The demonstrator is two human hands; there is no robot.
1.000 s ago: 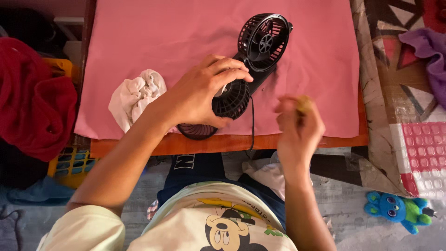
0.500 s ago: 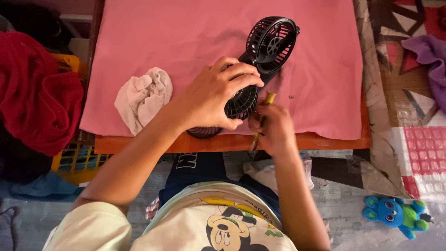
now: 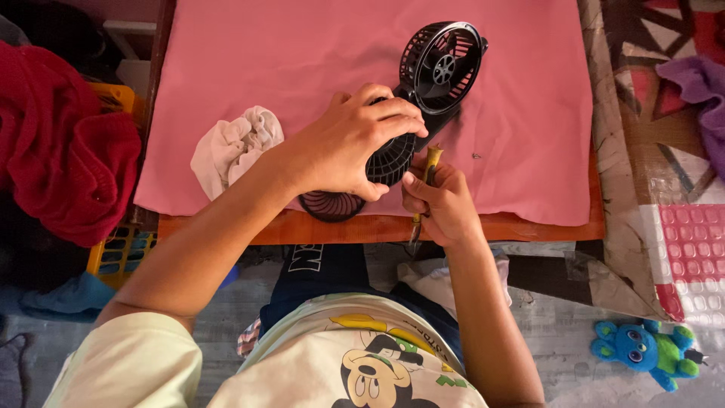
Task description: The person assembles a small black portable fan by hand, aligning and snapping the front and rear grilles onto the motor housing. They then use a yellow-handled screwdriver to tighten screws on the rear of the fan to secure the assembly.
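Looks like the fan is mid-teardown: the left hand (image 3: 343, 147) is clamped over the black fan body (image 3: 389, 159) near the front edge of the tabletop (image 3: 529, 227), while the right hand (image 3: 442, 200) has its fingers closed around a yellow-handled screwdriver (image 3: 430, 162) with the tip right against the housing. I'd guess the next bit needs the tip seated square in a screw while the left keeps the body from twisting. Count-wise: one fan body, one loose round grille (image 3: 442, 64) farther back, another grille (image 3: 331, 205) at the front edge, one screwdriver, one crumpled white rag (image 3: 234, 147) toward the left edge.
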